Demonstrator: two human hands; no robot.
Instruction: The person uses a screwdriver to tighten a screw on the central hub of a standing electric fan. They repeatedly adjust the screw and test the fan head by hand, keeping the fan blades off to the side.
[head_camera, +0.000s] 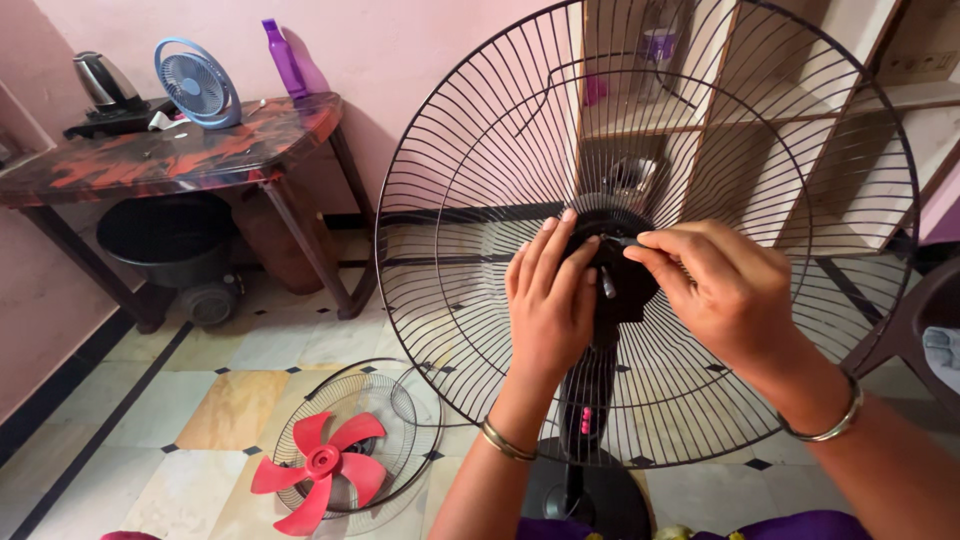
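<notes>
Both hands are up at the hub of the pedestal fan, dead centre of the rear guard. The left hand lies flat against the hub from nine o'clock, fingers straight and loose, bracing rather than gripping. The right hand comes in from three o'clock, thumb and forefinger pinched at the top of the hub, just above the bare shaft; what sits between those fingertips is too small to tell.

That guard is thin black wire, likely light and springy, so it would flex if squeezed; the rim looks the firmer place to hold, and the hub is the solid part. The shaft is smooth metal, probably slippery. Below, the stand drops to a round base at six o'clock.

Down at seven o'clock on the tiled floor lies the front guard, dished like a bowl, with the pink blade resting in it. Stiff plastic, I'd judge, best lifted by its centre.

Away at ten o'clock a table carries a kettle, a small blue fan and a purple bottle; under it stands a dark tub, contents unseen.
</notes>
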